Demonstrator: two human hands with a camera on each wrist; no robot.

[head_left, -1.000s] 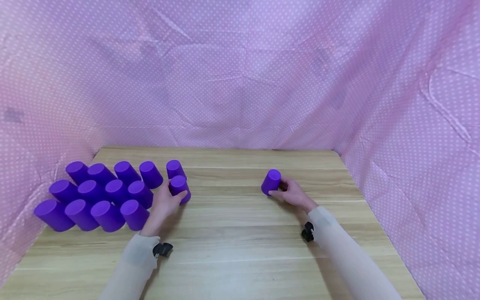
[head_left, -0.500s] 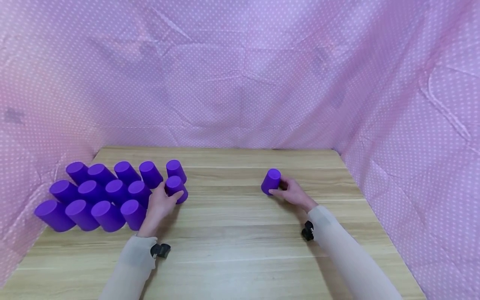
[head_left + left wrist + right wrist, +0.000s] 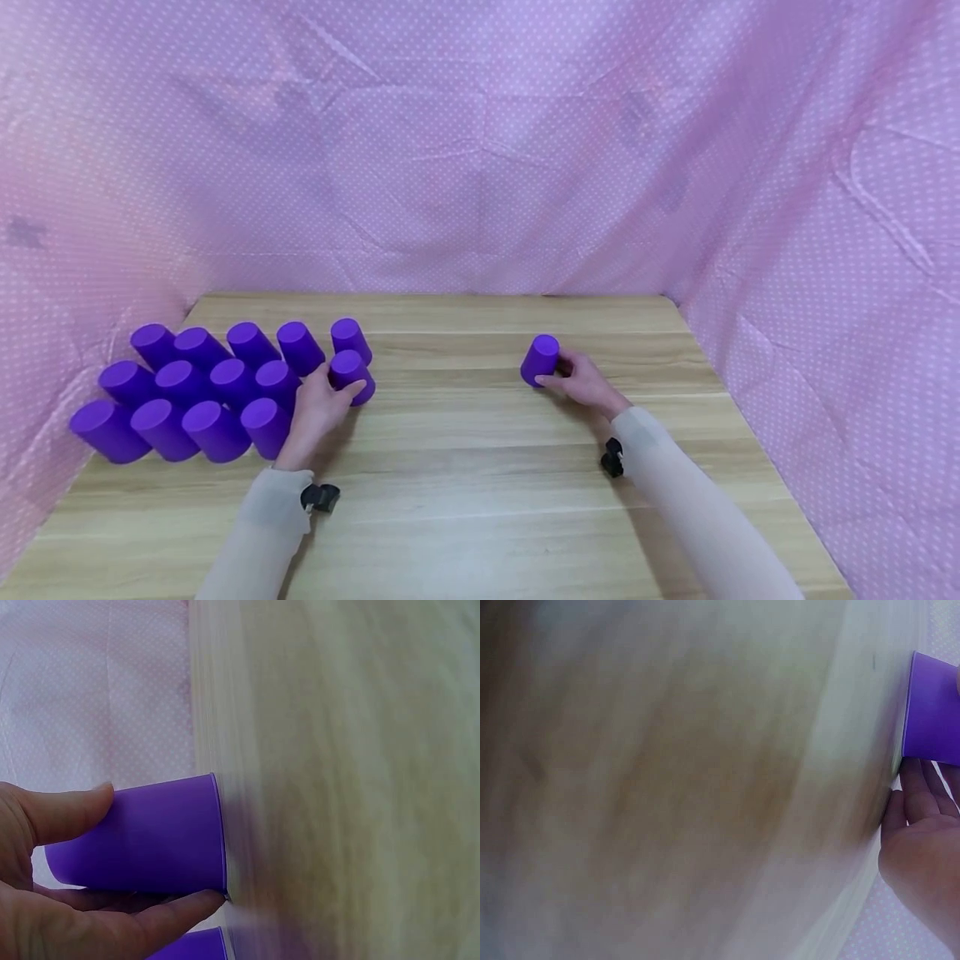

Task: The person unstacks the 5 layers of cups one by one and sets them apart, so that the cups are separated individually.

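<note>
My left hand [image 3: 318, 412] grips an upside-down purple cup [image 3: 352, 377] between thumb and fingers, at the right end of a group of like cups. In the left wrist view that cup [image 3: 150, 836] has its rim at the wooden tabletop, thumb on one side and fingers on the other. Across the table, my right hand [image 3: 585, 383] holds a lone purple cup [image 3: 540, 361], also upside down, from its right side. The right wrist view shows part of this cup [image 3: 934, 709] at the edge, fingers against it.
Several more upturned purple cups [image 3: 217, 433] stand in rows at the left. One purple cup [image 3: 351, 340] is just behind the left-hand cup. The wooden table [image 3: 450, 483] is enclosed by pink dotted cloth [image 3: 480, 167] at the back and sides.
My left hand has shifted its cup slightly left, toward the rows, and then stayed nearly still. The right hand and its cup have hardly moved.
</note>
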